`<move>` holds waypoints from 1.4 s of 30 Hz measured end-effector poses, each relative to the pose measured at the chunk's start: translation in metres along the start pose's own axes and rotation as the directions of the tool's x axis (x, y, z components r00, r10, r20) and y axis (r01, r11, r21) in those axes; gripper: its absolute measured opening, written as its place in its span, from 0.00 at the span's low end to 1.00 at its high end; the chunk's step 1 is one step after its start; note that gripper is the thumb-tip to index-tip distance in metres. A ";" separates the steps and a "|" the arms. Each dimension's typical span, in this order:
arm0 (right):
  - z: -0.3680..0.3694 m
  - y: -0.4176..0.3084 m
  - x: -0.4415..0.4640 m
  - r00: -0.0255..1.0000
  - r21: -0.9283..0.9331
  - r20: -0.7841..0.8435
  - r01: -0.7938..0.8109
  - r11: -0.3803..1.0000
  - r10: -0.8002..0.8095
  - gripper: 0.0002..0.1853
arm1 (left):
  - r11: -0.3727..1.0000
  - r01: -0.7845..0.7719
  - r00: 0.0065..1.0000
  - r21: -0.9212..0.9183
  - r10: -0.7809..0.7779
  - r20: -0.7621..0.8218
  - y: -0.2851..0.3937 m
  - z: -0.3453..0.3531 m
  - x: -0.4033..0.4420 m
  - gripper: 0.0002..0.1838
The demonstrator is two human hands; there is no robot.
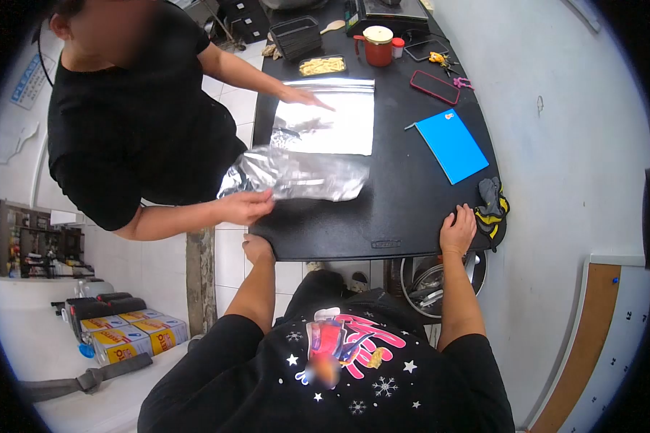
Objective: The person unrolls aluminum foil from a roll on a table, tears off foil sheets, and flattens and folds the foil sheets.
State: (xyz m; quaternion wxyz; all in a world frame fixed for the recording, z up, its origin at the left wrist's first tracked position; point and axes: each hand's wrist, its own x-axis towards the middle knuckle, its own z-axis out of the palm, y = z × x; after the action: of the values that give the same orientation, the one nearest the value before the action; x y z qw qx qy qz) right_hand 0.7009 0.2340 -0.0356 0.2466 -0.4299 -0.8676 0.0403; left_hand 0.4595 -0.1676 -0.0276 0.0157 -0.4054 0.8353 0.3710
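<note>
My left hand (258,249) is against the near left corner of the black table (325,234), its fingers mostly hidden. Near the right corner my right hand (458,229) lies on the tabletop, fingers stretched out, holding nothing. Just beyond its fingertips is a grey, black and yellow glove-like bundle (492,206). Across the table's left side, a person in black holds a loose sheet of aluminium foil (303,175) by its left end with one hand (247,208). Their other hand (307,97) touches a flat foil sheet (354,119) behind it.
A blue notebook (451,146) and a red-edged phone (435,87) lie to the right. Farther back are a tray of pale cut pieces (323,66), a black basket (296,37), a red pitcher (378,50) and a scale (390,9). A wall (563,144) borders the right side.
</note>
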 end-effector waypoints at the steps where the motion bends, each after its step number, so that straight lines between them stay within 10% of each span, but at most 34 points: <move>1: 0.000 0.000 0.000 1.000 -0.003 -0.001 0.002 1.000 -0.002 0.16 | 1.000 0.009 1.000 0.011 -0.009 -0.006 0.002 -0.001 -0.003 0.33; 42: 0.000 0.001 -0.001 0.999 0.012 0.043 -0.030 0.999 0.029 0.16 | 0.997 0.021 1.000 -0.073 -0.022 -0.008 -0.002 0.001 0.001 0.31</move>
State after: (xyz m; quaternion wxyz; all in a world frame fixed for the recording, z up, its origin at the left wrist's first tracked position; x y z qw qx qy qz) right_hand 0.7018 0.2340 -0.0358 0.2301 -0.4401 -0.8660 0.0586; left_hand 0.4601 -0.1688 -0.0298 0.0012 -0.4162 0.8168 0.3994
